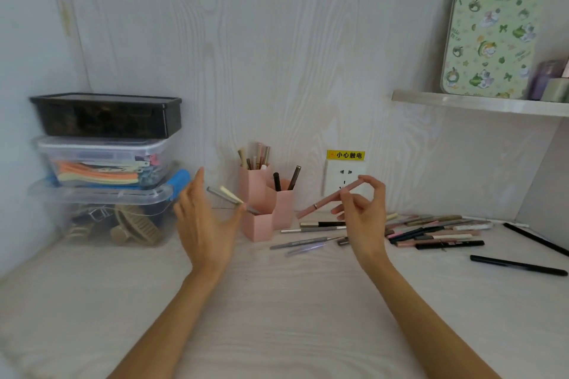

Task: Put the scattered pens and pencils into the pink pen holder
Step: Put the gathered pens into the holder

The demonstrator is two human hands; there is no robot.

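The pink pen holder (259, 229) stands at the back of the desk and has three hexagonal cells of different heights. Several pens stand in its tall back cell, two dark ones in the middle cell. A grey and cream pen (226, 196) slants with its lower end at the low front cell. My left hand (205, 224) is spread open beside it, thumb tip touching the pen. My right hand (363, 209) pinches a pink pen (323, 201), held in the air to the right of the holder. Scattered pens (431, 232) lie on the desk to the right, and a few grey ones (303, 243) in front of the holder.
Three stacked plastic boxes (104, 163) fill the left corner. A wall socket (343, 178) with a yellow warning label sits behind my right hand. A shelf (480, 104) at the upper right carries a green patterned tin (489, 34). Two long black pens (517, 266) lie far right.
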